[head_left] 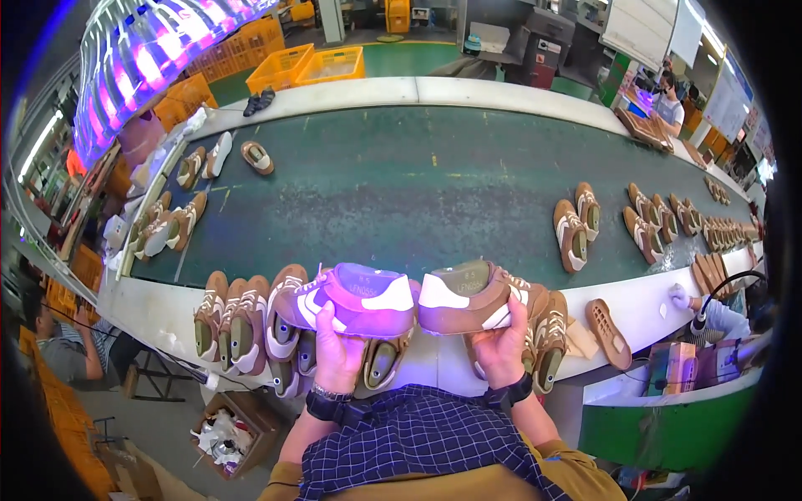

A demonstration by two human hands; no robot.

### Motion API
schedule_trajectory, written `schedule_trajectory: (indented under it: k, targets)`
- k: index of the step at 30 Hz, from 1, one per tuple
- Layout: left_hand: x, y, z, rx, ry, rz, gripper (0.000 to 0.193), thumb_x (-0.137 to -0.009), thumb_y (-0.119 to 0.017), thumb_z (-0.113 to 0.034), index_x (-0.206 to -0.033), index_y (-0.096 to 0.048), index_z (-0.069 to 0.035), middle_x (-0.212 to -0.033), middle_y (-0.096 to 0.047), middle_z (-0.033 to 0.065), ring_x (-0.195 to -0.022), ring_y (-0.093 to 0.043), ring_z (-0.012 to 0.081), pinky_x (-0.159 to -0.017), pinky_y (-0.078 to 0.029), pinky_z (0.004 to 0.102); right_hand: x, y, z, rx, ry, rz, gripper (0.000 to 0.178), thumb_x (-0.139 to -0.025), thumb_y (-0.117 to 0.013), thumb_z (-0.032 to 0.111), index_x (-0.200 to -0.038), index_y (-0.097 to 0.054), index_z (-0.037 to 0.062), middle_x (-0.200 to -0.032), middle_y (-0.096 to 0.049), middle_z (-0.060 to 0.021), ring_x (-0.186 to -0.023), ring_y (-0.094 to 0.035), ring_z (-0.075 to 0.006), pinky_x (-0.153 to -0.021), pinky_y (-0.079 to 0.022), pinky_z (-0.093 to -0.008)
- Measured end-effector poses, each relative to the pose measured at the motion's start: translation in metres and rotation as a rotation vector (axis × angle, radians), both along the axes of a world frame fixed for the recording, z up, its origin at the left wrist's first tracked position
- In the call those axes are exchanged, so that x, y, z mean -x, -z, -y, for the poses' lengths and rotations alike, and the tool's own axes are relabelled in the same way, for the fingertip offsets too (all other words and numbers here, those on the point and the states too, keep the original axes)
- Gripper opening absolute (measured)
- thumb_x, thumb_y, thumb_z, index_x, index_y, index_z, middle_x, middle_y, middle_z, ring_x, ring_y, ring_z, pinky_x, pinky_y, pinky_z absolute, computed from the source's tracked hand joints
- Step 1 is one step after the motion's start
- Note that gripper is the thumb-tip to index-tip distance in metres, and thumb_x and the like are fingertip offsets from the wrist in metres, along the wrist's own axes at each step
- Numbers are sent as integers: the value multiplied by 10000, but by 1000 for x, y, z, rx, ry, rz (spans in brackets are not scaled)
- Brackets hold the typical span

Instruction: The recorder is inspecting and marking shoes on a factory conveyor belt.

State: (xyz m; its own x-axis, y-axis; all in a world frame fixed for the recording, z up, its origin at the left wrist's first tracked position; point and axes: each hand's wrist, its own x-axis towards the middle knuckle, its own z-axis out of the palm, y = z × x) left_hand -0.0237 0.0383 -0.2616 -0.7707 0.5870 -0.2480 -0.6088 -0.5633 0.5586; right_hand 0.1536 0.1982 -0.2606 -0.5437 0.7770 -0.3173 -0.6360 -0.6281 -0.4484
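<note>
The left grip (338, 355) clasps a purple-lit lace-up sneaker (359, 302), the right grip (503, 351) a brown-and-white sneaker (472, 311); their heels face each other, just apart, above the white ledge (436, 361) of the green conveyor belt (418, 209).

A green belt (384, 225) carries brown shoes (571, 236); its pale ledge (150, 311), more shoes (250, 324) and a sole (608, 334)

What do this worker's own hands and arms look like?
The left hand and right hand are ungloved. A broad black wristband circles each wrist; a thin bracelet seems to sit beside the left one. Mustard-brown fabric sleeves stop well short of the wrists.
</note>
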Motion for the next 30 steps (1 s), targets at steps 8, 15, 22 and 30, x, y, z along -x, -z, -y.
schedule_trajectory:
  k: [8,15,22,30]
  targets:
    - [-5,-3,-4,-12,49,14,505,-919,-543,-321,-1346,-418,-82,-1305,-519,74,-1204,-505,239,-1030,-410,423,-2,-2,-3,26,14,36,497,-870,-603,364,-1281,-499,103,-1260,-570,-66,-1173,-536,-255,-988,-453,-454]
    - [-8,-2,-11,15,42,22,508,-921,-542,-333,-1343,-420,-79,-1302,-523,78,-1194,-515,241,-1022,-418,425,-3,-7,-4,17,16,29,489,-876,-599,350,-1280,-497,94,-1269,-565,-66,-1180,-531,-248,-1015,-430,-449]
    - [-12,-7,-15,11,67,11,516,-921,-536,-348,-1345,-418,-79,-1296,-529,80,-1191,-517,247,-1015,-423,436,-5,1,-7,30,21,15,457,-882,-594,364,-1246,-522,96,-1247,-577,-61,-1164,-533,-244,-1004,-431,-452]
    - [-15,-5,-12,72,41,-14,516,-921,-529,-316,-1348,-399,-58,-1314,-502,94,-1210,-497,253,-1037,-401,438,-9,0,-2,25,62,33,405,-901,-571,337,-1226,-530,98,-1229,-583,-48,-1148,-539,-214,-1007,-422,-405]
